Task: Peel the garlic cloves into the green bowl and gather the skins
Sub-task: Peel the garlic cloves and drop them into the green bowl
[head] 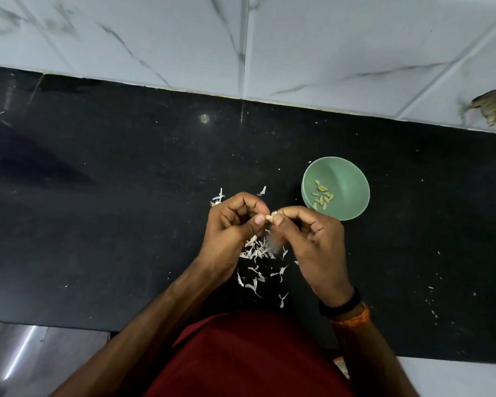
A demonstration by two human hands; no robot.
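Observation:
Over the black counter, my left hand [232, 222] and my right hand [309, 233] meet fingertip to fingertip and pinch one small garlic clove [270, 217] between them, a bit of white skin showing on it. The green bowl [352, 193] stands just right of my hands, upright, with several peeled pale cloves [322, 197] lying in its bottom. White garlic skins [259, 253] lie scattered on the counter below and between my hands, and a few more skins [218, 197] lie beyond my left hand.
The black counter [112, 196] runs left to right, with a white marble-tiled wall [241, 38] behind it. A brownish scrap [491, 107] sits at the wall on the far right. My red shirt [241, 359] covers the counter's front edge.

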